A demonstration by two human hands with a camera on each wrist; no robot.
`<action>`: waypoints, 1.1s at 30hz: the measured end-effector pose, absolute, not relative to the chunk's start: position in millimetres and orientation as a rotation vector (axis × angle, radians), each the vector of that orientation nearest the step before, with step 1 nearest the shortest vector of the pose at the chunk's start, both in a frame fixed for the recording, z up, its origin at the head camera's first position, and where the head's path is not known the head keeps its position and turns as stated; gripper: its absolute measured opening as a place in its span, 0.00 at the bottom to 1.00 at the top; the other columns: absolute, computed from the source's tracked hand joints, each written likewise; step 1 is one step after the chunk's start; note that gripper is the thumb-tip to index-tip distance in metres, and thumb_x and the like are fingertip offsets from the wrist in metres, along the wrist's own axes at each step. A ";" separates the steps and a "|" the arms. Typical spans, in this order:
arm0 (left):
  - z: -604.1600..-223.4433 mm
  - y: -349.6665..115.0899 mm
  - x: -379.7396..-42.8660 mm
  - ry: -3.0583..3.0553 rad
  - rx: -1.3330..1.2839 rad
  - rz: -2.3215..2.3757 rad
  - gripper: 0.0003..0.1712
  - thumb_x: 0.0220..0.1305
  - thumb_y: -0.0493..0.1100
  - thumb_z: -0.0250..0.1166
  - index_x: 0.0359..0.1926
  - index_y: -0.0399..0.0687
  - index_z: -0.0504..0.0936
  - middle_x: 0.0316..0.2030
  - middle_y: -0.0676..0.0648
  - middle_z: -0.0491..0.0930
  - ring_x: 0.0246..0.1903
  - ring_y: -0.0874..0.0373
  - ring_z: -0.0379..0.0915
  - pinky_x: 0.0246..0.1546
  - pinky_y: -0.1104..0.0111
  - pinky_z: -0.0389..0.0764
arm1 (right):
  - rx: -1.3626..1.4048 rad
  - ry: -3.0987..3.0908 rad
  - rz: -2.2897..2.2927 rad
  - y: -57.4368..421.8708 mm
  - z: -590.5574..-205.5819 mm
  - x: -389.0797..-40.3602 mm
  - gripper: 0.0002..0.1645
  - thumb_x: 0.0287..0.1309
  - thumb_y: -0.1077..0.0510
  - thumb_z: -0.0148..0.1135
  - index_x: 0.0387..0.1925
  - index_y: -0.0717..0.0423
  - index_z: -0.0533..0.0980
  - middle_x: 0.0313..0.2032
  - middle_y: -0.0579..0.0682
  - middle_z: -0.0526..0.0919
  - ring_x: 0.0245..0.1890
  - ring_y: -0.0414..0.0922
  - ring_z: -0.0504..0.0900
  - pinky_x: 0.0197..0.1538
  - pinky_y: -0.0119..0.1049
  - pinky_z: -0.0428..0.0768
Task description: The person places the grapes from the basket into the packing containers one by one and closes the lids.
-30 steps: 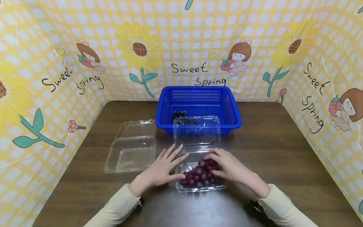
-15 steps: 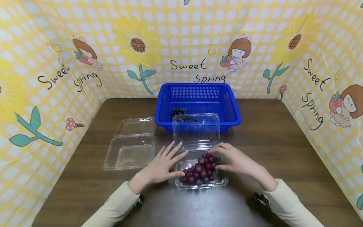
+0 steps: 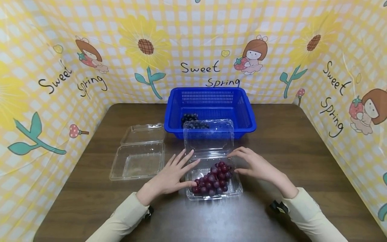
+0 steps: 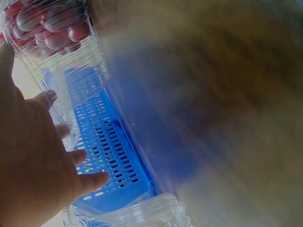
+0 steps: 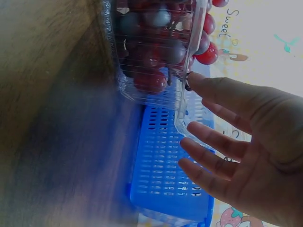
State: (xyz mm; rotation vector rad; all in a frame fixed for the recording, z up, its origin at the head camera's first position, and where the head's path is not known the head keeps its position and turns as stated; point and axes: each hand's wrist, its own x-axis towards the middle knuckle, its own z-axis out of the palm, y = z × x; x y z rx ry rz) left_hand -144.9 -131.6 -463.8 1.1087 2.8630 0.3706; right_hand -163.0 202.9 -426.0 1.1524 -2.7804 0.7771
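Note:
A bunch of dark red grapes [image 3: 213, 179] lies in a clear plastic clamshell box [image 3: 234, 193], whose lid [image 3: 208, 137] stands raised at the back. My left hand [image 3: 173, 173] spreads its fingers over the box's left edge, the thumb reaching to the grapes at that side. My right hand [image 3: 257, 164] is by the box's right rim with its fingers extended and nothing in them. In the right wrist view the thumb [image 5: 222, 92] is right at the rim, near the grapes [image 5: 161, 52]. The left wrist view has the fingers [image 4: 92, 182] stretched beside the box wall.
A blue basket [image 3: 249, 126] at the back holds a bunch of dark grapes [image 3: 188, 117], partly seen through the raised lid. To the left, another clear clamshell box [image 3: 137, 164] lies open on the brown table [image 3: 278, 141]. A yellow checked cloth [image 3: 199, 40] surrounds the table.
My right hand has let go of the grapes and drawn away to the right, its fingers now straighter. My left hand keeps its place at the box's left side.

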 end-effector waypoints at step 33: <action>-461.7 -131.7 -148.1 2.904 1.159 0.361 0.44 0.59 0.73 0.45 0.72 0.66 0.47 0.73 0.49 0.34 0.71 0.44 0.32 0.65 0.41 0.47 | 0.981 -2.784 0.838 199.0 -440.1 -167.0 0.29 0.47 0.54 0.71 0.54 0.49 0.75 0.47 0.45 0.74 0.45 0.41 0.76 0.45 0.39 0.80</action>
